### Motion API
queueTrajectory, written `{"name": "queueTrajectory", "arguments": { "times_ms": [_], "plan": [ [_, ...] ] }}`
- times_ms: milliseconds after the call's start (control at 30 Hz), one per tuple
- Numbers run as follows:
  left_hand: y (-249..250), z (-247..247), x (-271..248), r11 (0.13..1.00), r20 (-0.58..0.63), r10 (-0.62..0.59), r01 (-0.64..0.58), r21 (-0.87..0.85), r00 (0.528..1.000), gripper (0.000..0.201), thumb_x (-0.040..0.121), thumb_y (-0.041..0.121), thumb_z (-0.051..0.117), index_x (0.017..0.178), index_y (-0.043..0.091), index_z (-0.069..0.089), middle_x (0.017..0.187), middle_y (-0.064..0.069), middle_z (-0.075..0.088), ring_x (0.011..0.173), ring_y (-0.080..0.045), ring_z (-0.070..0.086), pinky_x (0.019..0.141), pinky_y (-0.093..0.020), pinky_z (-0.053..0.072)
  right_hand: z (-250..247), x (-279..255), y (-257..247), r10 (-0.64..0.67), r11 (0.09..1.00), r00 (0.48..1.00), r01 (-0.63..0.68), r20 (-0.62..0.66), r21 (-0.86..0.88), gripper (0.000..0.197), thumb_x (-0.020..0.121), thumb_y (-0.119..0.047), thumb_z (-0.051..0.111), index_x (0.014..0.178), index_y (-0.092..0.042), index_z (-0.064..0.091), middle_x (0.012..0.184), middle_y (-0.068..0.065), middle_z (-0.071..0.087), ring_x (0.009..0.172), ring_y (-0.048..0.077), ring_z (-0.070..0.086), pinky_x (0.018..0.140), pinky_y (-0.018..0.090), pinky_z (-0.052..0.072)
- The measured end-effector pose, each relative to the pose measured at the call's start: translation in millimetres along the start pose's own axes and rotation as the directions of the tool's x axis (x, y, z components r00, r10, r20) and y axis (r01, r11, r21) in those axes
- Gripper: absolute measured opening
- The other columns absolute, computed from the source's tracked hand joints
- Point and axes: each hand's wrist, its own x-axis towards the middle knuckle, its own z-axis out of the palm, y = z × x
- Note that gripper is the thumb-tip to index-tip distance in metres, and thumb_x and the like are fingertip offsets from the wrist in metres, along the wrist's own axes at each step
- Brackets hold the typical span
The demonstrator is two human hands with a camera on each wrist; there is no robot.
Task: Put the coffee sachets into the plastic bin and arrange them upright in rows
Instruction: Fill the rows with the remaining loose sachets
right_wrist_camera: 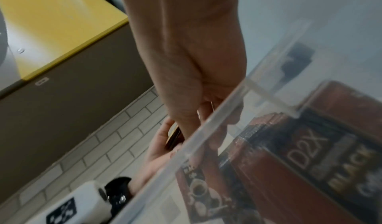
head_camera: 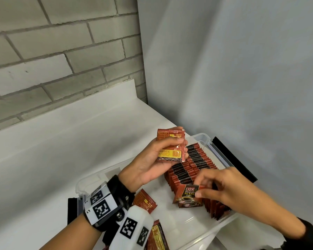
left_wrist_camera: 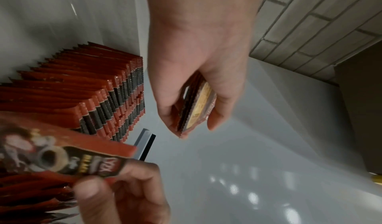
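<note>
A clear plastic bin [head_camera: 205, 138] sits on the white counter and holds rows of upright red-and-black coffee sachets [head_camera: 193, 166]. My left hand [head_camera: 153, 159] is raised over the bin's left side and grips a small stack of sachets [head_camera: 171, 145], seen edge-on as the held stack [left_wrist_camera: 193, 108] in the left wrist view. My right hand [head_camera: 215, 186] pinches one sachet [head_camera: 187, 195] at the near end of the rows, with its front face toward me. That pinched sachet [left_wrist_camera: 62, 157] fills the lower left of the left wrist view.
Loose sachets [head_camera: 146, 201] lie flat on the bin floor near my left wrist, with more [head_camera: 156, 235] at the bin's near edge. Black latch handles [head_camera: 233, 157] sit on the bin's ends. A brick wall [head_camera: 61, 51] and a grey wall [head_camera: 242, 69] bound the counter.
</note>
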Motion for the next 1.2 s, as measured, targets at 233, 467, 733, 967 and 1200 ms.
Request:
{"name": "queueTrajectory", "arguments": {
  "times_ms": [233, 467, 733, 967, 1200],
  "plan": [
    [1, 2, 0, 1.000, -0.046, -0.016, 0.017, 0.010, 0.999, 0.009, 0.075, 0.003, 0.069, 0.077, 0.010, 0.074, 0.080, -0.010, 0.067, 0.070, -0.018, 0.064, 0.065, -0.026, 0.056, 12, 8, 16, -0.134, 0.920, 0.988, 0.154, 0.082, -0.362, 0.014, 0.089, -0.034, 0.064, 0.101, -0.027, 0.062, 0.082, -0.033, 0.038, 0.085, -0.018, 0.038, 0.075, 0.004, 0.032],
    [1, 4, -2, 1.000, -0.066, -0.024, 0.023, -0.009, 0.998, 0.017, 0.074, 0.005, 0.063, 0.090, 0.007, 0.067, 0.081, -0.010, 0.067, 0.072, -0.018, 0.064, 0.066, -0.027, 0.056, 13, 11, 13, -0.132, 0.869, 0.983, 0.175, 0.124, -0.462, 0.011, 0.093, -0.031, 0.058, 0.103, -0.026, 0.058, 0.105, -0.019, 0.052, 0.092, -0.003, 0.033, 0.072, 0.004, 0.029],
    [1, 2, -2, 0.998, -0.061, -0.041, 0.038, -0.049, 0.997, 0.029, 0.071, 0.002, 0.056, 0.098, 0.005, 0.066, 0.086, -0.015, 0.066, 0.076, -0.022, 0.062, 0.067, -0.028, 0.057, 15, 13, 14, -0.106, 0.871, 0.987, 0.152, 0.125, -0.468, 0.013, 0.092, -0.030, 0.058, 0.104, -0.027, 0.055, 0.110, -0.020, 0.049, 0.096, -0.004, 0.031, 0.076, 0.002, 0.028],
    [0, 0, -1, 0.999, -0.040, -0.043, 0.043, -0.005, 0.998, 0.032, 0.072, 0.002, 0.056, 0.101, 0.008, 0.067, 0.088, -0.014, 0.069, 0.079, -0.022, 0.066, 0.077, -0.029, 0.056, 13, 14, 11, -0.097, 0.914, 0.990, 0.129, 0.103, -0.384, 0.017, 0.090, -0.023, 0.063, 0.105, -0.022, 0.056, 0.087, -0.029, 0.034, 0.090, -0.014, 0.033, 0.080, 0.002, 0.028],
    [-1, -2, 0, 0.994, 0.013, -0.020, 0.019, 0.103, 1.000, 0.025, 0.074, 0.002, 0.060, 0.080, 0.017, 0.078, 0.083, -0.007, 0.071, 0.075, -0.017, 0.069, 0.074, -0.026, 0.056, 6, 9, 7, -0.008, 0.993, 0.999, 0.005, -0.031, -0.117, 0.026, 0.074, -0.039, 0.076, 0.089, -0.037, 0.054, 0.087, -0.019, 0.054, 0.087, -0.010, 0.047, 0.070, 0.006, 0.038]
  ]
}}
